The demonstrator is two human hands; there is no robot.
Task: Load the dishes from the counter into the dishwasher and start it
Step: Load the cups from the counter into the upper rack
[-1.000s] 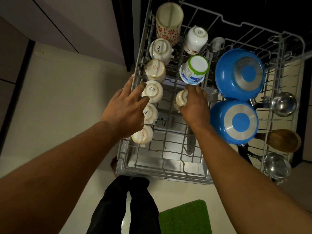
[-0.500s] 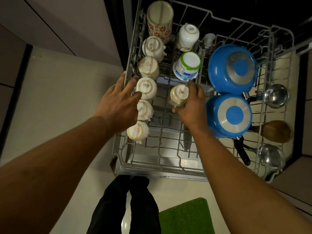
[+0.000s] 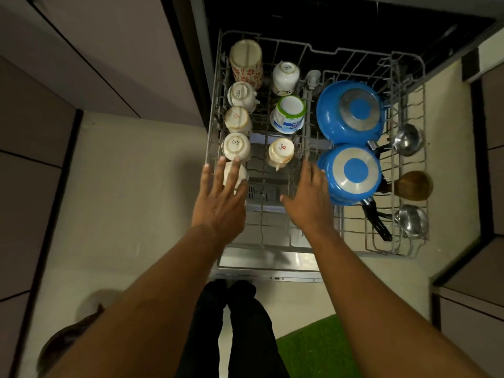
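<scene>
Pale cabinets (image 3: pixel 81 64) fill the upper left of the frame, with a cream floor (image 3: pixel 136 186) below them. A green mat (image 3: pixel 319 347) lies at the lower right, beside the person's black trousers (image 3: pixel 240 323) at the bottom centre. The dishwasher door (image 3: pixel 272 264) lies flat under the pulled-out rack (image 3: pixel 381 252), which takes up the upper middle and right. Both forearms reach up from the bottom corners across the rack's near left part. The left hand (image 3: pixel 218 203) hides most of one cup (image 3: pixel 241 174) in the left column.

Half a second ago the right hand (image 3: pixel 308 205) was curled round the cup with a red mark (image 3: pixel 281 155). Now it has let go and lies lower in the frame, just beside the lower blue pan (image 3: pixel 351 173). Its grip is slack: fingers straight, thumb out to the left, holding nothing. The left hand has drawn back from the rack's left rim. Its fingers are spread straight and its grip is empty; whether they touch the cup below cannot be told.

The dishes sit bottom-up in the rack. The upper blue pan (image 3: pixel 351 115) stands above the lower one, each with a steel disc on its base. A flowered tumbler (image 3: pixel 246 62) heads the left column of cream cups (image 3: pixel 237 121). In the middle, a green-rimmed tub (image 3: pixel 289 113) stands between a white cup (image 3: pixel 286 75) and the red-marked one. Two steel ladles (image 3: pixel 407 139) and a wooden spoon (image 3: pixel 411 185) lie along the right edge.
</scene>
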